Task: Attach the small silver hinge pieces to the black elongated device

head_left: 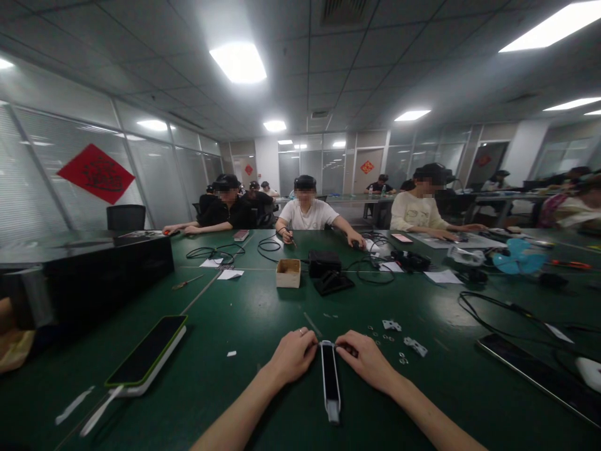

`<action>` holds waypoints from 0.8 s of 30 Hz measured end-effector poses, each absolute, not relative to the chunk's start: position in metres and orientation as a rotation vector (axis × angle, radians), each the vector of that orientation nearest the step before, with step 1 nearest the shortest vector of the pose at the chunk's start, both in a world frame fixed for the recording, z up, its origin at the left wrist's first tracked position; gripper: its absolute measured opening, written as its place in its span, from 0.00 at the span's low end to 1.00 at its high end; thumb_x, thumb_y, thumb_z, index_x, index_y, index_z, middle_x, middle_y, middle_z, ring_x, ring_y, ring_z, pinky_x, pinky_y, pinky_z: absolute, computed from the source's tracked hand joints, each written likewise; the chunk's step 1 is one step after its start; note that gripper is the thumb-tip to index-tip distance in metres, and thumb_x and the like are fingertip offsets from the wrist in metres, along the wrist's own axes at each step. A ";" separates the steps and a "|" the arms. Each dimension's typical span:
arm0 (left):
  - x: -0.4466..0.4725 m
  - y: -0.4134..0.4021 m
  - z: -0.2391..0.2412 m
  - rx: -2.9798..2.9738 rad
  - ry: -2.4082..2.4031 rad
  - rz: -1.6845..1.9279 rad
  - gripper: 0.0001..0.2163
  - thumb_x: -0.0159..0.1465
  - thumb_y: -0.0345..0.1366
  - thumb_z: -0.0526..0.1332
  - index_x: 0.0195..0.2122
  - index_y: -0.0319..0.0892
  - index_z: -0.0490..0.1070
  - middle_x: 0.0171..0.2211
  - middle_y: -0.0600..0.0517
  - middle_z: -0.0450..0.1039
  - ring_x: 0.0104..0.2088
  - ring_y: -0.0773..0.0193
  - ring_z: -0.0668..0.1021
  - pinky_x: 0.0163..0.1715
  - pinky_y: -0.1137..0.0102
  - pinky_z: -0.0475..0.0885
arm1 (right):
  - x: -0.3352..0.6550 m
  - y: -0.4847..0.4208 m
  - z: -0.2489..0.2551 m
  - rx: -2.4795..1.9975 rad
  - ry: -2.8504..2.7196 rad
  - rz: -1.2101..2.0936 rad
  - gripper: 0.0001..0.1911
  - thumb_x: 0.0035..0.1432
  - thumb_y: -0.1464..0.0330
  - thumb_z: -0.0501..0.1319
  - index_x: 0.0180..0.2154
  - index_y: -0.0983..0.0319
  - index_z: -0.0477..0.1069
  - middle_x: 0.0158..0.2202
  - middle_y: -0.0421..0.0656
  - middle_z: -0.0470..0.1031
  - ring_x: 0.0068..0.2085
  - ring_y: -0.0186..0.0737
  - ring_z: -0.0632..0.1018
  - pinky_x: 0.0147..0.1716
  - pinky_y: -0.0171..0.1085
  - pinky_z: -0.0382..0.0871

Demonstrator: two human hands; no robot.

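A long narrow device with a pale grey frame and a black middle (pixel 331 382) lies on the green table in front of me, its narrower end toward me. My left hand (pixel 295 354) is at the left corner of its far end, fingers curled and fingertips pinched at the edge. On the opposite corner, my right hand (pixel 365 358) has its thumb and finger closed in the same way. Any small part between the fingertips is too small to make out. Right of my right hand lie small metal brackets (pixel 416 346) and several small rings (pixel 402 358).
A phone with a green edge (pixel 148 351) rests at the left, another dark phone (pixel 535 373) at the right. Farther off stand a small open box (pixel 288 274), a black box (pixel 323 263), cables (pixel 220 252) and a blue fan (pixel 520 255). Several people sit across the table.
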State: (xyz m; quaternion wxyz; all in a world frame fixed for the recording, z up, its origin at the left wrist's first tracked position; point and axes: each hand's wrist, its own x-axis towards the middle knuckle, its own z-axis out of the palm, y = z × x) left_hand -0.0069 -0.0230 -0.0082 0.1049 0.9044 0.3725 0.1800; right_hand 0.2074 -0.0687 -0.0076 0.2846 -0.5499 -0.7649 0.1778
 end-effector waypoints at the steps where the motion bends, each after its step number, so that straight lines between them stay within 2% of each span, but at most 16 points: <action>1: -0.007 -0.023 -0.009 2.666 1.096 0.530 0.04 0.65 0.31 0.52 0.36 0.43 0.65 0.36 0.52 0.68 0.36 0.64 0.71 0.37 0.71 0.65 | 0.207 -0.069 -0.008 -1.467 -2.045 0.475 0.11 0.61 0.65 0.54 0.38 0.61 0.73 0.35 0.42 0.72 0.34 0.36 0.73 0.34 0.34 0.67; 24: -0.005 -0.018 -0.011 2.705 1.055 0.539 0.05 0.65 0.31 0.52 0.36 0.43 0.66 0.35 0.52 0.68 0.35 0.64 0.72 0.35 0.72 0.65 | 0.212 -0.062 -0.017 -1.395 -2.024 0.442 0.10 0.60 0.64 0.56 0.36 0.62 0.73 0.33 0.41 0.71 0.31 0.35 0.71 0.31 0.34 0.65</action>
